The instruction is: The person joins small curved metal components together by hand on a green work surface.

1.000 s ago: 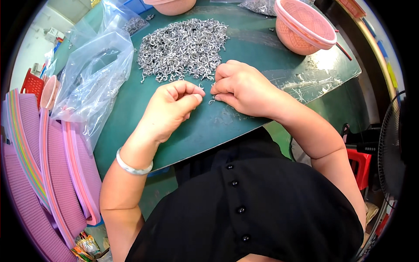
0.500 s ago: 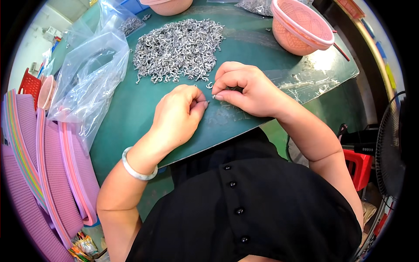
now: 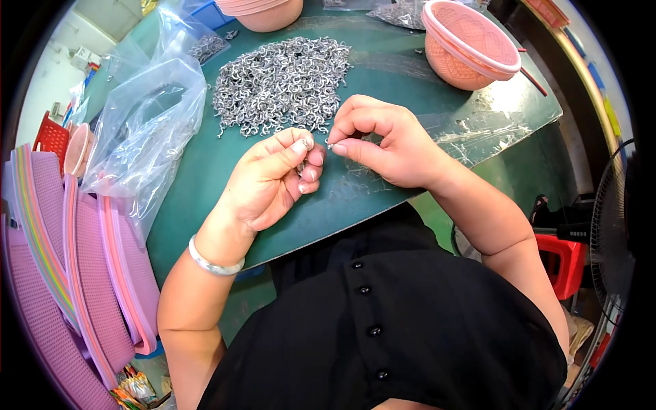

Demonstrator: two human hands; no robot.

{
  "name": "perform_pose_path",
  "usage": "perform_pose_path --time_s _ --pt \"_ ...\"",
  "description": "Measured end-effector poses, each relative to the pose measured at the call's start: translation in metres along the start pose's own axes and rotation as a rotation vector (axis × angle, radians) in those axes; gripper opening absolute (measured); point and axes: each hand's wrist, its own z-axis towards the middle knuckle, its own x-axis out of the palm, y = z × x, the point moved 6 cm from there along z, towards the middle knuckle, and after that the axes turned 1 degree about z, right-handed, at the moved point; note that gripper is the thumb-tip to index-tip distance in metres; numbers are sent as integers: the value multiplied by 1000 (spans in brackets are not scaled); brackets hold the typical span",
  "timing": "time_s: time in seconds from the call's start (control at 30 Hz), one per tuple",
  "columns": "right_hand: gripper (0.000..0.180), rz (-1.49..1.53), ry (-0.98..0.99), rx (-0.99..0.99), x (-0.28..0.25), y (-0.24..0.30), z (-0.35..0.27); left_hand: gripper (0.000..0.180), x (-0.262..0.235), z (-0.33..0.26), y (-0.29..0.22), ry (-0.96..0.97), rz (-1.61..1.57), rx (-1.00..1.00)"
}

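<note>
Left hand: (image 3: 273, 174) palm turned partly up, thumb and forefinger pinched on a link (image 3: 307, 143); more grey metal shows among the curled fingers, count cannot be told.
Right hand: (image 3: 384, 142) knuckles up, thumb and forefinger tips closed on a tiny bright bit (image 3: 329, 145); its exact shape too small to tell.
Hand gap: fingertips near each other, just short of touching, over the table near its front edge.
Wrist: pale bangle (image 3: 215, 265) on the left one.
Pile: (image 3: 280, 85) loose curled metal pieces, silver-grey, heaped on the table just beyond both hands.
Table: (image 3: 198, 181) green top, scuffed and whitish toward the right corner.
Left of pile: clear bag (image 3: 147, 113), crumpled, hanging over the table edge; small metal parts (image 3: 207, 48) in clear plastic behind it.
Far side: pink bowl (image 3: 270, 17) beyond the pile, cut by the frame; parts bag (image 3: 400, 15) right of it.
Right of pile: pink basket (image 3: 454, 65), upright; red stick (image 3: 534, 82) beside it.
Off table, left: purple stack (image 3: 96, 266), perforated, striped edges; red basket (image 3: 51, 140) behind.
Off table, right: red stool (image 3: 568, 263), black fan (image 3: 610, 225).
Body: black top (image 3: 437, 314), buttoned, against the lower frame.
</note>
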Motion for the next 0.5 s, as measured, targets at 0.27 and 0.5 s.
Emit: perform_pose_path --time_s 0.27,0.5 --pt "6 3 -65 -127 5 12 7 12 -1 -1 5 47 -61 -30" --pt "8 -31 -66 -175 7 12 4 9 0 -1 6 13 84 58"
